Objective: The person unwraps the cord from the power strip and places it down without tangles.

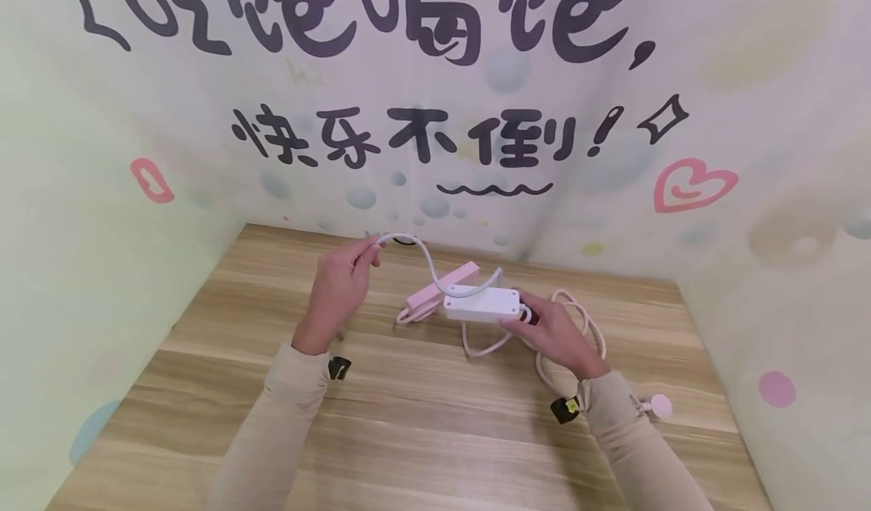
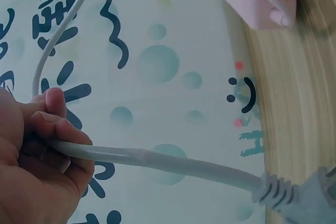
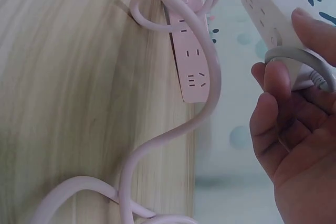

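My right hand (image 1: 553, 331) grips one end of a white power strip (image 1: 481, 303), held above the table with its sockets facing away from the head camera. In the right wrist view, the thumb presses the strip's side and its grey-white cord loops over the fingers. My left hand (image 1: 342, 284) pinches the white cord (image 2: 142, 157) with curled fingers; the cord's plug (image 2: 294, 198) hangs beyond the hand. From there the cord (image 1: 427, 258) arcs across to the white strip. A pink power strip (image 3: 191, 61) lies on the table behind the white one.
The pink cord (image 1: 599, 337) lies in loose loops on the wooden table (image 1: 422, 435), and its round pink plug (image 1: 660, 406) is by my right sleeve. Printed fabric walls (image 1: 422, 163) stand along the back and both sides.
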Demonstrator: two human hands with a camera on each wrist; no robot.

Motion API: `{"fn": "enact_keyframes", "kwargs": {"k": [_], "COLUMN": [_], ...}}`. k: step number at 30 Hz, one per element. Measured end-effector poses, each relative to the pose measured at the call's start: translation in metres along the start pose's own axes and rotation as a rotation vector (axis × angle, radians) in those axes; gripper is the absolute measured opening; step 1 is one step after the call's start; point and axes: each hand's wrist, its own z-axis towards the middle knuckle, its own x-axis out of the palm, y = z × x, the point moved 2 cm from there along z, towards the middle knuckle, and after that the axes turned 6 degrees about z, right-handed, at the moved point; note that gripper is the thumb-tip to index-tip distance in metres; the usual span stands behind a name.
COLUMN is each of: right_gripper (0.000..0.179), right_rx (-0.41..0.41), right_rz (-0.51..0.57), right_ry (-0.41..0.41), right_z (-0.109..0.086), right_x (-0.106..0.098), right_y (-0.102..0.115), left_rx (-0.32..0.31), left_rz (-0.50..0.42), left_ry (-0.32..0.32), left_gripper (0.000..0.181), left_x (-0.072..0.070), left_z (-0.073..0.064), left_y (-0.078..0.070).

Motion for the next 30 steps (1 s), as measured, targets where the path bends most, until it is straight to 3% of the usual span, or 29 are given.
{"fn": "enact_keyframes", "kwargs": {"k": [16, 23, 30], "right_gripper": [0.067, 0.066, 0.061], "right_rx": [-0.039, -0.069, -0.094], "right_rz": [0.023, 0.038, 0.085], "right_ry": [0.094, 0.125, 0.123], "right_z": [-0.014, -0.018, -0.021], "right_x": [0.0, -0.009, -0.017], "right_y": [0.007, 0.008, 0.011], "left_rx": [-0.111, -0.121, -0.172], "left_rz": [0.101, 0.121, 0.18], "left_ry": [-0.05, -0.015, 0.078], "left_gripper": [0.02, 0.021, 0.023], "left_x": [-0.008, -0.008, -0.008], "left_z": [0.007, 0.007, 0.005], "left_y": [0.009, 0.012, 0.017]}}
